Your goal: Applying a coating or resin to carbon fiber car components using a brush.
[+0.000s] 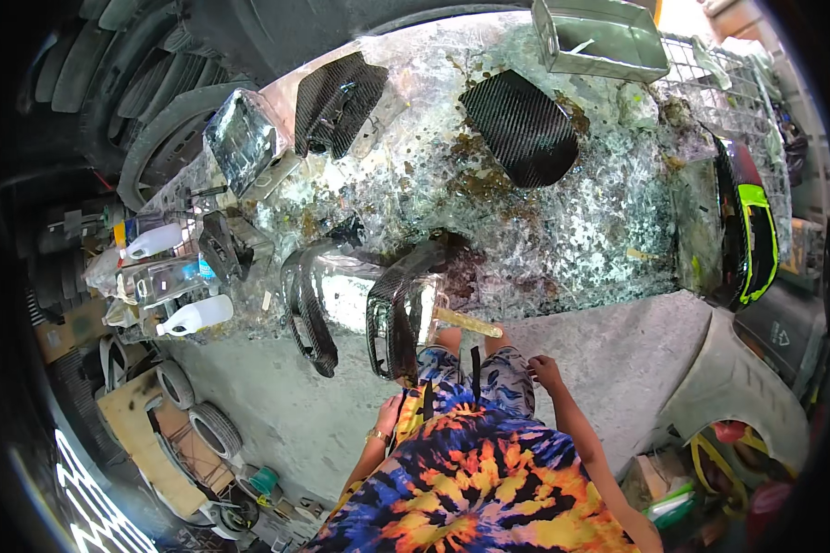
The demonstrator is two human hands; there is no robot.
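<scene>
Both of my hands hang low beside my body, off the table. My left hand point(389, 417) is next to my hip, its fingers stretched along the clothing and partly hidden; I see nothing held in it. To the right of my patterned shorts, my right hand point(544, 370) hangs open and empty with its fingers loosely bent. Nearest to my left hand, a curved carbon-fibre trim piece point(378, 313) juts over the table's near edge. A similar curved carbon-fibre piece point(297, 300) lies left of it. A flat wooden stick point(470, 323) sticks out past the edge beside them.
The stained worktable point(609, 230) carries a black carbon-fibre panel point(524, 129), an angular carbon-fibre part point(337, 101) and a metal tray point(604, 41). White bottles point(198, 315) stand at left. A black part with bright green trim point(747, 226) and a plastic chair point(742, 387) are at right.
</scene>
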